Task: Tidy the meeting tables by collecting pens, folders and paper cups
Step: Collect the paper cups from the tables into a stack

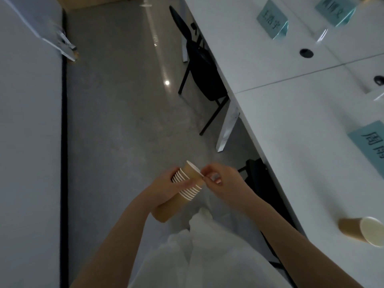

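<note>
Two bare forearms, no sleeves reaching into view, no watch, band or ring to be seen. Left hand (166, 189) and right hand (222, 179) both ungloved, nails short, one fingernail on the right hand catching a pale shine. White trousers (207, 256) of a loose, lightly creased fabric at the near edge of the view, one leg forward, its cloth bunched into soft folds near the knee. Upper garment out of sight. Dim light and some blur; finer details of fabric, seams or stitching not to be made out.
</note>
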Demonstrator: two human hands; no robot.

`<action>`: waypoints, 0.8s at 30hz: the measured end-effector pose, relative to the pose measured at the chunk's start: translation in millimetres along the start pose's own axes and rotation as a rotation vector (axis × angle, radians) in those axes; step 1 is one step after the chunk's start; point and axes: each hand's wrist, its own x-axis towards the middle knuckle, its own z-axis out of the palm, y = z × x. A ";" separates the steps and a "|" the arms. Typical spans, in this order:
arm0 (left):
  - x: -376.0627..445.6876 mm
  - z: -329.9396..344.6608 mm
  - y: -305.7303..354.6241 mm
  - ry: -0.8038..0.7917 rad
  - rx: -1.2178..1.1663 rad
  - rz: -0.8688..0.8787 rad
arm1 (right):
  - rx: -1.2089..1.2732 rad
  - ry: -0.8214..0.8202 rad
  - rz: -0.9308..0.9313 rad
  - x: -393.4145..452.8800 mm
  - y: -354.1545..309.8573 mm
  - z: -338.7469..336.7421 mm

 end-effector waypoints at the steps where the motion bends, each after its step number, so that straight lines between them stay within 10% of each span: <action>1: 9.2 -7.1 1.9 0.009 -0.003 0.006 | 0.006 0.016 0.004 11.5 -1.4 -2.2; 10: 119.3 -78.1 64.3 0.099 -0.057 0.091 | 0.087 0.185 0.028 154.5 -3.7 -34.5; 17: 204.0 -123.1 127.7 0.074 -0.072 0.127 | 0.608 -0.033 0.341 261.5 -21.5 -81.0; 24: 272.9 -153.8 149.2 0.031 -0.033 0.089 | 0.928 0.143 0.436 347.3 -9.8 -96.1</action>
